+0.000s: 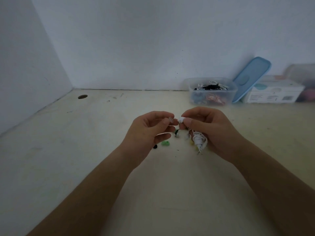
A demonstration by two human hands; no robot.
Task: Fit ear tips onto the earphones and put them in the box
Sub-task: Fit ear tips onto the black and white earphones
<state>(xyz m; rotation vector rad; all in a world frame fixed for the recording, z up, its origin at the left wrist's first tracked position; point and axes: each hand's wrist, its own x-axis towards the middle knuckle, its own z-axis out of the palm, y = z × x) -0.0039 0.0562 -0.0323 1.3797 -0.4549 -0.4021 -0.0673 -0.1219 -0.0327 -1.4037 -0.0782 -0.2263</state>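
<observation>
The desk (81, 150) is a pale, matt board with faint scuffs. A round hole (82, 96) is cut through it near the back left corner. Toward the middle, a small black ear tip (155, 147) lies on the surface just beside the wrist of the left hand (150, 128). That hand is raised off the desk. Its thumb and forefinger pinch a clear ear tip (171, 120), dome-shaped and translucent, and its other fingers curl loosely. A rounded green ear tip (165, 143) lies on the desk below this hand.

Just right of the clear tip, almost touching it, is a smooth white earbud (182, 119), pinched between the thumb and forefinger of the right hand (208, 126). A second earbud (177, 133), white with a dark tip, dangles under the gap between the hands. The right hand's lower fingers curl round a tightly wound white cable bundle (198, 139) with loose ends hanging below. Pale yellowish pieces beside it are too blurred to identify.

At the desk's back edge, right of centre, stands the open plastic box (213, 90). It is clear and rectangular with rounded corners, and holds tangled black and white cords above coloured items. Just right of it, a light blue lid (252, 77) leans tilted against a white carton (272, 94).
</observation>
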